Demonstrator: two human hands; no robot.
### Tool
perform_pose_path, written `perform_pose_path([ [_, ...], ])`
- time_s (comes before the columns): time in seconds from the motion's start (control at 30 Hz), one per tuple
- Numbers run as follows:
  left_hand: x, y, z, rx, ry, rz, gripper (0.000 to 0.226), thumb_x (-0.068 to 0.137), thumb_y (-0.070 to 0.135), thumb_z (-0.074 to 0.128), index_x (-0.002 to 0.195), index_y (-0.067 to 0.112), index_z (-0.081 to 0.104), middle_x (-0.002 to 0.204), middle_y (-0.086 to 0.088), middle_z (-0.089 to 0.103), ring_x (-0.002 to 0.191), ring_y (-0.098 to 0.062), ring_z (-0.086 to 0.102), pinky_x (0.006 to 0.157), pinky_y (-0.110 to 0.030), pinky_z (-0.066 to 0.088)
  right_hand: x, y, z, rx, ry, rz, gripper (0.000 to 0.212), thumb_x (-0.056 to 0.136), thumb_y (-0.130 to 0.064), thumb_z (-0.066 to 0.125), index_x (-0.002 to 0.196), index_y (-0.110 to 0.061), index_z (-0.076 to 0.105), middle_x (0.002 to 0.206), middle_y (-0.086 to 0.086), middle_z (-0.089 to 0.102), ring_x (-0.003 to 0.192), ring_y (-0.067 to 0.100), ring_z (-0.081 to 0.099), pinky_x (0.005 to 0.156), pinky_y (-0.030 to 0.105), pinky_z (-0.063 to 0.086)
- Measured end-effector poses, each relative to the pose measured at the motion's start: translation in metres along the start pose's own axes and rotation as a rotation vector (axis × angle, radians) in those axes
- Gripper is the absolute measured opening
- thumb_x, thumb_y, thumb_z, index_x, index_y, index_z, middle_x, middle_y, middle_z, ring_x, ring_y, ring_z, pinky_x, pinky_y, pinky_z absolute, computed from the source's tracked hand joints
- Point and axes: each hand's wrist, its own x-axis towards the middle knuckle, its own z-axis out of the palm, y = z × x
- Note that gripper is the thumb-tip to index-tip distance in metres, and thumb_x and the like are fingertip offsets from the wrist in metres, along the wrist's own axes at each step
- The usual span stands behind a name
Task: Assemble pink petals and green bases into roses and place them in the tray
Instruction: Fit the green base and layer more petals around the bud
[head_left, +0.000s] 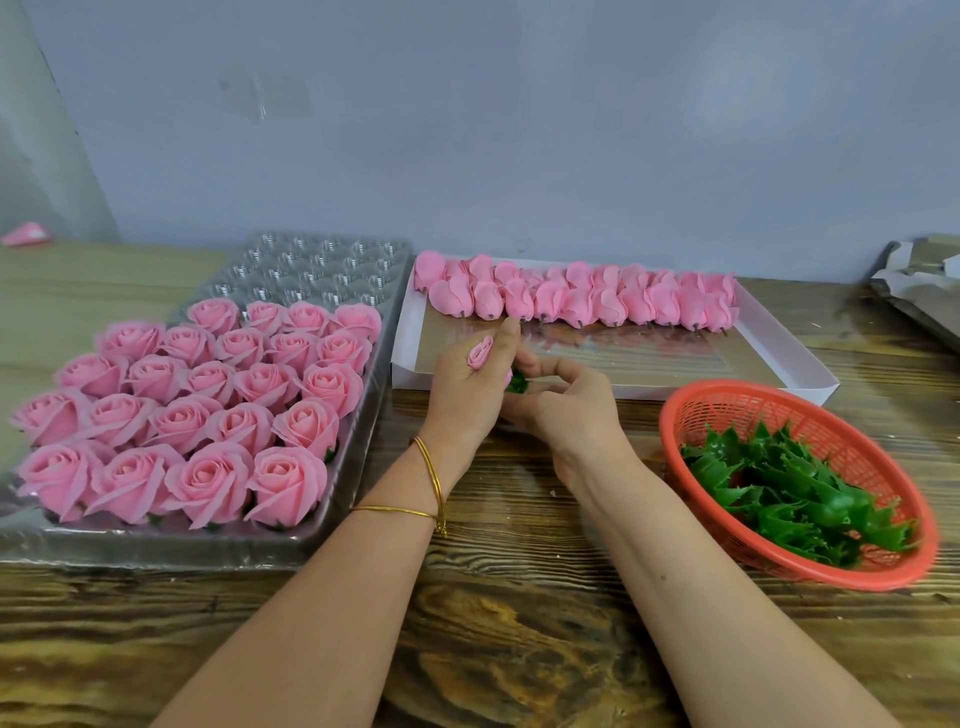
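Pink is what your left hand (467, 387) holds: a rolled pink petal bud (480, 353), gripped in curled fingers with its top facing up towards you. Your right hand (569, 413) sits just beside it, thumb and forefinger bent in towards a green base (518, 383), which shows in the narrow gap between your two hands, under the bud. How much of the base is already seated on the bud is hidden by your fingers. Both hands hover over the wooden worktop (519, 634), at the near edge of a shallow white box (813, 366). Along that box's far side lies a double row of loose petal buds (582, 301), stems pointing towards you.

To your left, the clear plastic tray (156, 548) rests on the worktop. Finished roses (208, 405) fill its nearer rows, upright and packed petal to petal, while the far rows show clear plastic cups. To your right, an orange-red mesh basket (802, 410) holds a heap of spare green bases (789, 491); it sits near the box's front corner. Two thin gold bangles (434, 480) circle your left wrist. A stray pink piece (23, 234) lies at the far left edge, against the grey wall (519, 130).
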Motion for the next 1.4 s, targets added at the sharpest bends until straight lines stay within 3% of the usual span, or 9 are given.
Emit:
perform_pose_path([
  [0.27,0.001,-0.002,0.001,-0.001,0.002,0.004,0.04,0.098,0.037,0.052,0.066,0.019,0.069,0.066,0.001,0.069,0.069,-0.007,0.065,0.067,-0.013,0.048,-0.004,-0.003,0.001,0.033,-0.027,0.017,0.049,0.049,0.001,0.079,0.095,-0.005,0.064,0.091,0.026,0.072,0.088,0.038,0.072,0.084,0.055,0.057],
  [0.33,0.001,-0.002,0.001,-0.001,0.001,0.0,0.039,0.098,0.035,0.052,0.067,0.017,0.069,0.066,-0.001,0.069,0.068,-0.008,0.065,0.068,-0.014,0.049,-0.004,-0.003,0.001,0.048,-0.04,0.022,0.046,0.057,0.01,0.079,0.098,-0.003,0.063,0.097,0.03,0.07,0.092,0.04,0.07,0.085,0.056,0.056],
  [0.53,0.0,0.001,0.001,-0.007,0.003,-0.014,0.041,0.098,0.037,0.051,0.066,0.019,0.069,0.062,0.003,0.068,0.066,-0.006,0.064,0.066,-0.013,0.048,-0.002,-0.002,-0.003,0.078,-0.084,0.034,0.023,0.071,0.017,0.072,0.081,-0.003,0.066,0.073,0.014,0.073,0.08,0.03,0.074,0.077,0.04,0.061],
  [0.63,0.0,0.002,0.001,-0.013,0.007,-0.025,0.042,0.096,0.042,0.052,0.062,0.024,0.069,0.063,0.001,0.068,0.068,-0.011,0.065,0.068,-0.019,0.05,-0.005,-0.005,-0.003,0.106,-0.118,0.028,0.022,0.074,0.019,0.068,0.075,-0.003,0.07,0.069,0.009,0.073,0.073,0.022,0.074,0.074,0.032,0.061],
  [0.8,-0.001,0.005,0.0,-0.025,0.02,-0.021,0.041,0.097,0.038,0.052,0.064,0.021,0.069,0.064,0.002,0.069,0.068,-0.008,0.066,0.066,-0.013,0.049,-0.008,-0.007,-0.003,0.133,-0.094,0.059,0.021,0.073,0.019,0.068,0.084,0.002,0.068,0.084,0.018,0.071,0.09,0.035,0.071,0.087,0.043,0.057],
  [1.0,-0.001,0.009,-0.001,-0.048,0.029,-0.055,0.041,0.099,0.032,0.051,0.068,0.012,0.069,0.064,0.0,0.069,0.069,-0.009,0.066,0.067,-0.017,0.051,-0.009,-0.01,-0.002,0.17,-0.111,0.098,0.025,0.075,0.02,0.066,0.094,0.004,0.067,0.083,0.016,0.07,0.084,0.028,0.069,0.091,0.041,0.056],
  [1.27,-0.001,0.011,-0.003,-0.066,0.021,-0.058,0.041,0.1,0.03,0.048,0.072,0.008,0.068,0.068,-0.002,0.069,0.073,-0.012,0.066,0.07,-0.018,0.052,-0.011,-0.012,-0.003,0.365,-0.176,0.144,0.02,0.078,0.023,0.057,0.088,0.007,0.065,0.072,0.013,0.071,0.069,0.02,0.071,0.066,0.027,0.06],
  [1.4,-0.001,0.011,-0.004,-0.077,0.017,-0.066,0.041,0.101,0.031,0.047,0.071,0.011,0.068,0.07,0.0,0.07,0.075,-0.011,0.067,0.072,-0.019,0.052,-0.008,-0.013,-0.004,0.528,-0.168,0.211,0.016,0.083,0.015,0.054,0.086,0.006,0.066,0.075,0.014,0.072,0.071,0.021,0.073,0.066,0.03,0.06],
])
